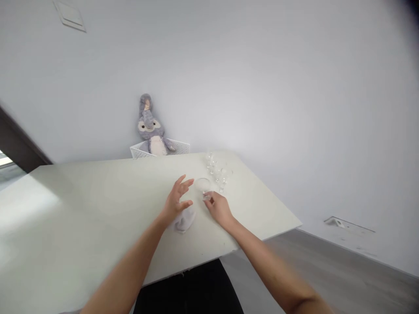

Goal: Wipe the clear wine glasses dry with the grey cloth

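Pretty sure this is somebody's home, though I can't tell which room. The big giveaway is the grey plush toy [157, 146] sitting in a white mesh basket [183, 147] left of center, up against a plain pale wall [278, 87]. There's also a household-looking switch plate [70, 16] upper left and grey wood-look flooring [327, 257] lower right, around a simple white table [108, 196].

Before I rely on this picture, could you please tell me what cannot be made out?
In the head view:
Clear, round-rimmed glass: the right hand covers part of its lower end.
Crumpled pale cloth: the left hand hides its upper part.
Cluster of small clear glassware: blur and transparency hide its count.
White perforated basket: the far edge of the pale table hides its base.
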`<state>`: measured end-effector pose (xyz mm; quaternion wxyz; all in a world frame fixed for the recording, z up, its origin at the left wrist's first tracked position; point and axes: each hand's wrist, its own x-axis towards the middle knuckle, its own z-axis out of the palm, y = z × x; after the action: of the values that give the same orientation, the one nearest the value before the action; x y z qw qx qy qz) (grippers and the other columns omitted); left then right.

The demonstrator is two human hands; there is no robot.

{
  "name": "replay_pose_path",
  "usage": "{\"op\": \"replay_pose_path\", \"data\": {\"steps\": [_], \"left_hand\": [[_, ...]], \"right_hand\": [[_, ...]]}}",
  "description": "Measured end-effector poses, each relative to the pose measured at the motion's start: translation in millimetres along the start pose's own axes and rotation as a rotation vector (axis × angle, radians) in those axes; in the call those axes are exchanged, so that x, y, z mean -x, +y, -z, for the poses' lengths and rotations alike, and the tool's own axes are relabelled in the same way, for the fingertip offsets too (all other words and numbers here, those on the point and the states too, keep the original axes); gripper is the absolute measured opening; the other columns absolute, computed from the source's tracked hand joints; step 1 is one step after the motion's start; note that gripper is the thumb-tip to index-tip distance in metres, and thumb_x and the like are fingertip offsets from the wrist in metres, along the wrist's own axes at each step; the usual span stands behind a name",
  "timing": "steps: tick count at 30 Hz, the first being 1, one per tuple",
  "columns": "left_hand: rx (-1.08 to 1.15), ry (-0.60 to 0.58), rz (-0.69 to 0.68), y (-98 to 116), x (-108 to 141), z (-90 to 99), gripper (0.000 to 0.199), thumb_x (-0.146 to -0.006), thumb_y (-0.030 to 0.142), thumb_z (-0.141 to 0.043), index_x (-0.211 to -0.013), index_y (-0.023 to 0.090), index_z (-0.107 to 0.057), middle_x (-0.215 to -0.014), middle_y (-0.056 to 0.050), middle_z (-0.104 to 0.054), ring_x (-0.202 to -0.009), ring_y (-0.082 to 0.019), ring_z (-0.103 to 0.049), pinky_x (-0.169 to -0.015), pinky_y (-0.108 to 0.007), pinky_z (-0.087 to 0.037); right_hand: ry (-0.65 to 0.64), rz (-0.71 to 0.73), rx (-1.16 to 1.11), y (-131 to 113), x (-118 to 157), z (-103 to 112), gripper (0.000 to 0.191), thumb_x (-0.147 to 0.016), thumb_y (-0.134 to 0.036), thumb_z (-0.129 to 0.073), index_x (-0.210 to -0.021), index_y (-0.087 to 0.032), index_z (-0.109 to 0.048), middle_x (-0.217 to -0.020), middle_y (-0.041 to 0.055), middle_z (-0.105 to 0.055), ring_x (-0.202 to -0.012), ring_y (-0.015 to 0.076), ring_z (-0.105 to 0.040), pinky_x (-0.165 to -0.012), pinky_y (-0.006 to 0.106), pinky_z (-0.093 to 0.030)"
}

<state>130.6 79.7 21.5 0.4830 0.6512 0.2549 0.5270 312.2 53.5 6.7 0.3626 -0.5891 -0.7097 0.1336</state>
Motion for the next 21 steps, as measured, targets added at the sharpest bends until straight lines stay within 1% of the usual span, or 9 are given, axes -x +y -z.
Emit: {"op": "replay_pose_path", "data": {"steps": [4,6,8,11,14,16,17,20,21], "left_hand": [[-0.091,0.194,0.026,-5.0,-3.2,16.7,0.056,-0.073,0.041,-0.057,-0.121,0.021,-0.038,-0.110,-0.013,-0.056,-0.106,-0.023,-0.051,-0.090,-0.042,-0.038],[-0.128,0.281,0.044,-4.7,-4.9,21.6,0.048,-0.075,0.041,-0.055,-0.116,0.019,-0.042,-0.101,-0.011,-0.060,-0.099,-0.021,-0.055,-0.086,-0.040,-0.041],[-0.168,0.337,0.063,-1.9,-7.4,25.0,0.043,-0.075,0.042,-0.053,-0.111,0.019,-0.045,-0.095,-0.009,-0.061,-0.094,-0.020,-0.056,-0.083,-0.037,-0.043],[-0.269,0.367,0.128,6.5,-11.3,31.6,0.040,-0.074,0.046,-0.052,-0.103,0.018,-0.049,-0.089,-0.007,-0.062,-0.089,-0.019,-0.057,-0.079,-0.034,-0.044],[-0.542,0.293,0.234,18.7,-6.8,39.3,0.039,-0.074,0.052,-0.048,-0.094,0.019,-0.053,-0.086,-0.006,-0.061,-0.083,-0.018,-0.057,-0.074,-0.032,-0.044],[-0.779,0.230,0.291,26.0,5.4,41.4,0.040,-0.073,0.055,-0.046,-0.090,0.020,-0.055,-0.087,-0.005,-0.060,-0.080,-0.019,-0.056,-0.071,-0.031,-0.043],[-0.891,0.219,0.317,28.3,14.0,41.1,0.041,-0.072,0.056,-0.046,-0.091,0.021,-0.055,-0.089,-0.006,-0.059,-0.080,-0.019,-0.056,-0.070,-0.032,-0.043],[-1.150,0.269,0.394,26.9,42.3,36.8,0.050,-0.070,0.060,-0.046,-0.102,0.022,-0.053,-0.095,-0.010,-0.057,-0.082,-0.024,-0.056,-0.067,-0.034,-0.042],[-1.196,0.266,0.416,23.8,50.3,35.2,0.053,-0.069,0.061,-0.046,-0.106,0.022,-0.051,-0.096,-0.012,-0.057,-0.083,-0.026,-0.056,-0.066,-0.035,-0.041]], "right_hand": [[0.126,-0.257,-0.180,58.2,13.5,9.2,0.028,-0.074,-0.034,-0.049,-0.092,-0.015,-0.060,-0.054,-0.0001,-0.057,-0.051,0.0154,-0.052,-0.055,0.026,-0.041],[0.154,-0.324,-0.231,76.3,15.6,12.4,0.032,-0.072,-0.037,-0.050,-0.092,-0.014,-0.060,-0.051,-0.0008,-0.055,-0.049,0.0155,-0.051,-0.053,0.027,-0.040],[0.164,-0.364,-0.286,85.8,14.6,13.4,0.034,-0.071,-0.039,-0.051,-0.092,-0.014,-0.060,-0.052,-0.0003,-0.056,-0.047,0.0150,-0.051,-0.051,0.026,-0.040],[0.157,-0.416,-0.376,89.4,10.0,13.6,0.038,-0.069,-0.041,-0.052,-0.093,-0.013,-0.058,-0.053,-0.0005,-0.056,-0.045,0.0138,-0.050,-0.048,0.026,-0.040],[0.112,-0.439,-0.404,89.6,8.8,18.5,0.040,-0.068,-0.040,-0.052,-0.097,-0.013,-0.056,-0.055,-0.0010,-0.056,-0.045,0.0132,-0.049,-0.050,0.026,-0.041],[0.094,-0.432,-0.334,88.7,14.7,25.8,0.038,-0.068,-0.036,-0.052,-0.099,-0.014,-0.055,-0.062,0.0005,-0.058,-0.047,0.0129,-0.050,-0.052,0.027,-0.041],[0.117,-0.420,-0.271,86.8,20.0,30.1,0.036,-0.068,-0.033,-0.051,-0.098,-0.014,-0.054,-0.068,0.0018,-0.059,-0.050,0.0129,-0.050,-0.054,0.028,-0.042],[0.243,-0.340,-0.083,70.1,40.6,39.1,0.025,-0.072,-0.028,-0.046,-0.092,-0.016,-0.054,-0.078,0.0043,-0.059,-0.058,0.0138,-0.052,-0.061,0.029,-0.043],[0.241,-0.288,-0.065,60.4,46.3,39.2,0.022,-0.074,-0.028,-0.043,-0.090,-0.016,-0.054,-0.077,0.0042,-0.058,-0.061,0.0143,-0.052,-0.063,0.029,-0.043]]}}
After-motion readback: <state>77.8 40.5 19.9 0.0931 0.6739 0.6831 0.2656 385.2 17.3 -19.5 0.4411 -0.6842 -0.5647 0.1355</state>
